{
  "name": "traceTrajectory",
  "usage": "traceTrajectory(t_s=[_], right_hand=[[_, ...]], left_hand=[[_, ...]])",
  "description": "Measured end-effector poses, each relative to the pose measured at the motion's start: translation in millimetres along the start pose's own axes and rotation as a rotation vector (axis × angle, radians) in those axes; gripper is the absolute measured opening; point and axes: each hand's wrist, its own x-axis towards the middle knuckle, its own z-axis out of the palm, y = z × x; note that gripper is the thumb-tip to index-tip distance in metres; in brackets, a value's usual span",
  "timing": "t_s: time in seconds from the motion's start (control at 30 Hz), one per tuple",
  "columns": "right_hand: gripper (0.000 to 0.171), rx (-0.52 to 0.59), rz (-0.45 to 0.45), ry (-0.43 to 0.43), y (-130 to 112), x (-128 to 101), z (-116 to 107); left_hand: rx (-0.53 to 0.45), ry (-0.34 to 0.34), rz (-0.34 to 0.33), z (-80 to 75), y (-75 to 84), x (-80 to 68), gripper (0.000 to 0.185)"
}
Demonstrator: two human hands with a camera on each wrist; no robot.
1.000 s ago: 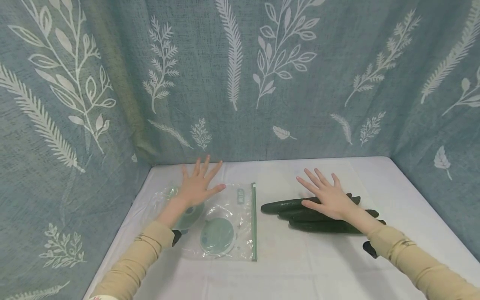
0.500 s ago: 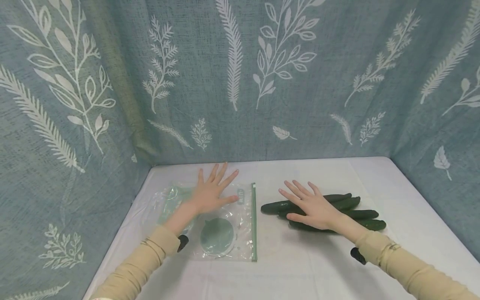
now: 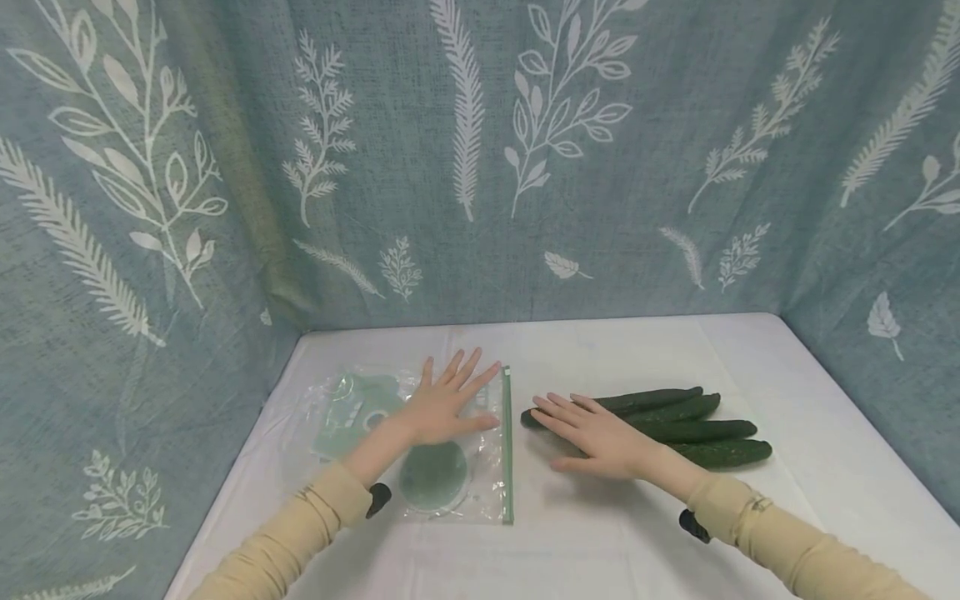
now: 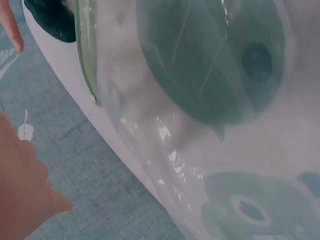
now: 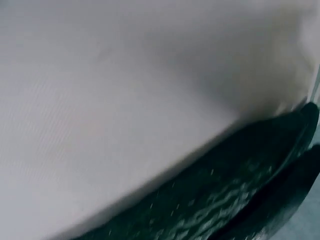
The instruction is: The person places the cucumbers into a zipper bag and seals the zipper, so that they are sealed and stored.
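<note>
A clear zip bag (image 3: 487,467) with pale green printed shapes and a green zipper edge lies flat on the left half of the table. Over its upper part spreads my left hand (image 3: 444,410), fingers straight and apart, holding nothing. Several dark green cucumbers (image 3: 723,452) lie side by side to the right of the bag. My right hand (image 3: 600,435), fingers extended, overlaps their left ends in the head view and grips nothing. In the left wrist view the bag's printed circle (image 4: 200,60) fills the top. The right wrist view shows cucumbers (image 5: 200,195) close up, without the hand.
A white cloth (image 3: 555,550) covers the table. Blue-grey curtains (image 3: 420,167) with white leaf prints enclose the back and both sides. Dark wrist devices (image 3: 693,527) show below both beige sleeves (image 3: 300,533).
Both hands have moved toward the table's middle and nearer the front. The left slid right across the bag; the right moved left along the cucumbers. Bag and cucumbers stay put.
</note>
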Motion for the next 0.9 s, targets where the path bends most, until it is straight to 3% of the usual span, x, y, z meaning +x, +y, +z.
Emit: traceTrajectory(t_s=[0.23, 0.6, 0.73, 0.9], right_hand=[[0.070, -0.004, -0.088, -0.053, -15.3, 1.6, 10.1], [0.068, 0.017, -0.128, -0.105, -29.0, 2.5, 26.3], [0.068, 0.004, -0.134, -0.128, -33.7, 4.2, 29.1], [0.070, -0.020, -0.118, -0.159, -37.8, 6.3, 35.7]], left_hand=[[-0.145, -0.107, 0.006, 9.6, 12.1, -2.9, 0.078], [-0.359, -0.229, 0.069, 33.4, 15.1, -6.4, 0.082], [-0.410, -0.241, 0.057, 40.1, 18.1, -9.7, 0.081], [-0.419, -0.196, 0.074, 49.8, 20.7, -12.9, 0.076]])
